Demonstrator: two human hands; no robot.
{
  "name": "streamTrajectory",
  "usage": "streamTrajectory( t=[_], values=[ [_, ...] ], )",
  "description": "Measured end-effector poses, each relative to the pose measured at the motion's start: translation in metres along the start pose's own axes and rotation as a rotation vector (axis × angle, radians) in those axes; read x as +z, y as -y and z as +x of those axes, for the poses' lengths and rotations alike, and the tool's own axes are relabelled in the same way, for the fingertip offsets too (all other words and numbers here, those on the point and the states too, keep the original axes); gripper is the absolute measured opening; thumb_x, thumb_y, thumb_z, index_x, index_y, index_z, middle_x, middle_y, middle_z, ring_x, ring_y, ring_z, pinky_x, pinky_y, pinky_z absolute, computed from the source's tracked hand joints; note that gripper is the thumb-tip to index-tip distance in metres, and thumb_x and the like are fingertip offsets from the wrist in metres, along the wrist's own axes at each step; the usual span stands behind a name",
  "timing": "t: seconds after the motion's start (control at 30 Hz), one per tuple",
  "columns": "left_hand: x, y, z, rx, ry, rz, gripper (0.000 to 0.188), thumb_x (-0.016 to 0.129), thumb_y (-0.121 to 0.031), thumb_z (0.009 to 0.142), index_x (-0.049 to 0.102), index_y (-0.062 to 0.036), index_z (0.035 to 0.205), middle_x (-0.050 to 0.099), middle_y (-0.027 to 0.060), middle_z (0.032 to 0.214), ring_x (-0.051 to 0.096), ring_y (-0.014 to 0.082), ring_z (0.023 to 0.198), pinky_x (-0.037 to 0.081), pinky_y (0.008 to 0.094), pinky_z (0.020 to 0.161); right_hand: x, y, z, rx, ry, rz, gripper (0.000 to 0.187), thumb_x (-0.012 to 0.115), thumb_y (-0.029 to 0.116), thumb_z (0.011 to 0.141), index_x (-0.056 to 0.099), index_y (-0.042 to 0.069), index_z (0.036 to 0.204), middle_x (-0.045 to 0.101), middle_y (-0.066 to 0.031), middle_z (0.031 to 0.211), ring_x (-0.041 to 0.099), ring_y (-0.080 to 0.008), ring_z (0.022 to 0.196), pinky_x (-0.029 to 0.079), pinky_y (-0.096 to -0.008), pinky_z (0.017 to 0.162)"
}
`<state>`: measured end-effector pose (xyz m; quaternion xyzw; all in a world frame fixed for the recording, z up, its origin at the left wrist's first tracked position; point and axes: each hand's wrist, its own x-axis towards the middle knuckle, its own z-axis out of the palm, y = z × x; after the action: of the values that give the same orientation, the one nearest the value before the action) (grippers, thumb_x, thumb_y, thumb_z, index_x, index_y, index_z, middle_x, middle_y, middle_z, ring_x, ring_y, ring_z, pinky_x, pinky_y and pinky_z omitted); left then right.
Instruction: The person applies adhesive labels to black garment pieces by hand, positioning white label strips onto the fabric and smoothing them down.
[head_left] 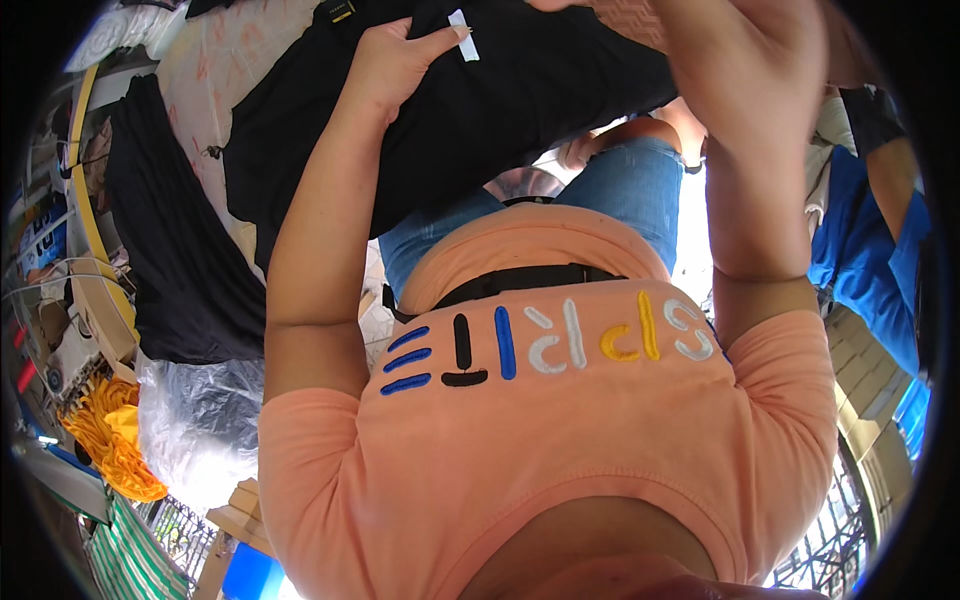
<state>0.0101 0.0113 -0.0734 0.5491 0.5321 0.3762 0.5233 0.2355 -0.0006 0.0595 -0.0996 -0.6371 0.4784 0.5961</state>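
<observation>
A person's left hand [385, 65] pinches the black garment [530, 95], thumb on the white strip [464, 36] laid against its dark cloth, as the garment stretches across the lap, partly over the denim shorts [632, 195]. Above the garment's right side, the right hand [742, 45] is raised, its fingers too hidden to tell whether spread or pressed together. The strip is in place on the garment, but handling looks unfinished; whether it is fastened cannot be told.
</observation>
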Motion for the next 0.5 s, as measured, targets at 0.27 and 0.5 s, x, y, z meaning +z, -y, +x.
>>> streamTrajectory(
  t=[0.27,0.5],
  values=[
    [-0.002,-0.007,-0.004,-0.107,0.021,-0.132,0.025,0.074,-0.015,0.092,0.074,-0.0012,0.113,0.072,0.0031,0.101,0.067,0.0124,0.088,0.053,0.0270,0.080,-0.006,-0.049,-0.033,0.423,-0.040,0.041,0.009,0.065,-0.002,0.096,0.065,-0.001,0.105,0.068,-0.0035,0.089,0.065,-0.0084,0.077,0.054,-0.0210,0.070],
    [-0.011,-0.006,-0.007,-0.240,0.073,-0.214,0.024,0.076,-0.015,0.092,0.074,-0.0003,0.110,0.072,0.0029,0.098,0.067,0.0120,0.084,0.054,0.0268,0.078,-0.014,-0.094,-0.077,0.720,-0.150,-0.193,0.010,0.071,-0.001,0.092,0.074,-0.001,0.101,0.070,-0.0023,0.090,0.063,-0.0082,0.077,0.052,-0.0215,0.070]
  ],
)
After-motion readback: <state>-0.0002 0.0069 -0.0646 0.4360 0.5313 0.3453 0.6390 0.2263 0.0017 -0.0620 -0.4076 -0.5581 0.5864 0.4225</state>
